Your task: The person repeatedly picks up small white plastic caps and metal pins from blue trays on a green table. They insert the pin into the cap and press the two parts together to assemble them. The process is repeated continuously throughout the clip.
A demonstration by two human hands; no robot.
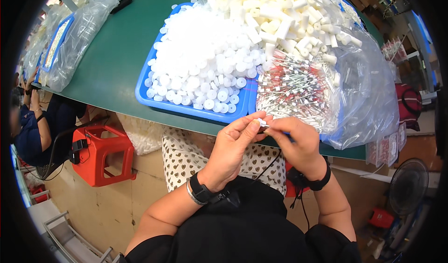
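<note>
My left hand (233, 146) and my right hand (298, 141) meet in front of the table edge, above my lap. Left thumb and fingers pinch a small white plastic piece (262, 122). The right fingertips are closed at its other side; whether they grip the same piece or a thin part on it is too small to tell. Just beyond my hands lies a heap of thin metal pins with red and white ends (296, 88). To its left, a blue tray (186, 109) holds a mound of translucent white discs (196, 53). Cream-coloured cylinders (284, 20) are piled behind the pins.
Clear plastic bags (368, 90) spread over the right side of the green table (112, 48). A red stool (102, 155) stands at left, near a seated person (35, 127). A black fan (408, 186) is at lower right. A cable (270, 167) runs across my lap.
</note>
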